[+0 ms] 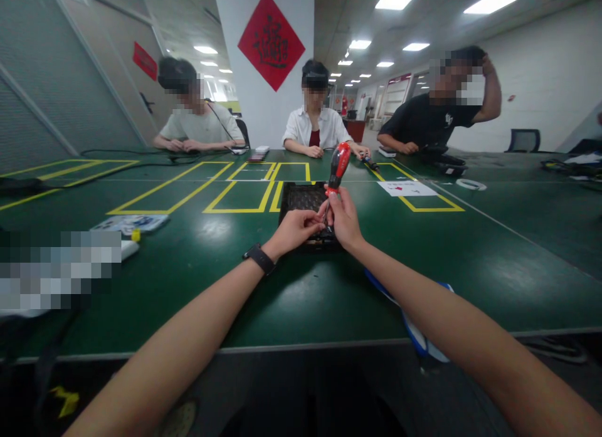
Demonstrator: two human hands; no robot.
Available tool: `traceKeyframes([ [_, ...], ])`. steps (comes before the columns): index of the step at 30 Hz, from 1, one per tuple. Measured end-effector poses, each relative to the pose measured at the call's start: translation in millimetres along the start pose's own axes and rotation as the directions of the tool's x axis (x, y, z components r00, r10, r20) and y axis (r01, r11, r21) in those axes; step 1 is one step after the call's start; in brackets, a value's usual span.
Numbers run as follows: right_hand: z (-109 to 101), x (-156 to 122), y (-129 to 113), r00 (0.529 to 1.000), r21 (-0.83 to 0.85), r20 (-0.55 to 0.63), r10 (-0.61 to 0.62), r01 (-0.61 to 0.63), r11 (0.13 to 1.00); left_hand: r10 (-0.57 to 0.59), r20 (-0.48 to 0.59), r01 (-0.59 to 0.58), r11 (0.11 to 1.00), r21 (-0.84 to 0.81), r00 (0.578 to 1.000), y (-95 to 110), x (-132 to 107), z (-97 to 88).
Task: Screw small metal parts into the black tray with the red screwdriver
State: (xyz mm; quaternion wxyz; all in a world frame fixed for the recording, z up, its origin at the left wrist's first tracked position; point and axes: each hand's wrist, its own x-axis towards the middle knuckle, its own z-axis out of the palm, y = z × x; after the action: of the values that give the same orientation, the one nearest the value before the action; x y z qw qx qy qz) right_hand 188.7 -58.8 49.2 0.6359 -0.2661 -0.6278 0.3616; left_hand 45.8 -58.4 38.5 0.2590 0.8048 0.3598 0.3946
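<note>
Red and black, the screwdriver [339, 164] stands handle up, leaning slightly to the right, above the black tray [297, 197]. I have the tray lying flat on the green table [211, 324], set in from the near edge, around the middle of its length. My right hand [347, 219] has its fingers closed around the screwdriver below the thick of the handle; the shaft points down toward the tray's near right corner. My left hand [298, 229], below the wristwatch [259, 259], has its fingertips drawn together beside the shaft; I cannot tell whether they grip it or a small part. The tip's contact is hidden from me.

Right of the tray, toward the far edge, lies a paper sheet [407, 188]. A blue-and-white item [416, 336] overhangs the near edge under my right forearm. Three people [316, 123] sit along the far edge.
</note>
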Motion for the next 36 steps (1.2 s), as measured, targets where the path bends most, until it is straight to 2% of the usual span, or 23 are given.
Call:
traceKeyframes([
  [8,0.8,-1.6,-1.0,1.0,-0.004,0.01,0.002,-0.002,1.0,-0.013,-0.002,0.013,1.0,-0.006,1.0,0.1,1.1,0.9],
  [14,1.7,-2.3,0.5,0.999,0.011,0.045,0.014,-0.015,1.0,0.029,0.075,-0.031,0.999,0.018,0.997,4.0,-0.7,-1.7],
  [21,3.0,-4.1,-3.4,0.999,0.007,0.033,-0.01,0.01,1.0,-0.027,-0.04,0.032,0.993,0.118,0.999,0.2,0.7,1.0],
  [27,1.2,-2.7,-2.4,1.0,-0.005,0.024,0.013,-0.013,1.0,0.075,0.049,-0.083,0.98,0.181,0.996,2.0,0.3,-1.2],
  [29,0.3,-2.0,-2.6,1.0,-0.012,0.014,0.006,-0.006,1.0,0.098,0.033,-0.103,0.966,0.239,0.995,3.8,-0.8,-1.1],
  [32,0.0,-0.6,-1.7,1.0,-0.013,0.005,-0.011,0.012,1.0,0.108,-0.045,-0.08,0.907,0.413,0.993,7.5,-3.2,0.3],
  [36,2.6,0.8,0.0,0.999,0.022,0.049,-0.003,0.002,1.0,0.144,-0.048,-0.088,0.803,0.589,0.988,14.7,-6.0,2.6],
])
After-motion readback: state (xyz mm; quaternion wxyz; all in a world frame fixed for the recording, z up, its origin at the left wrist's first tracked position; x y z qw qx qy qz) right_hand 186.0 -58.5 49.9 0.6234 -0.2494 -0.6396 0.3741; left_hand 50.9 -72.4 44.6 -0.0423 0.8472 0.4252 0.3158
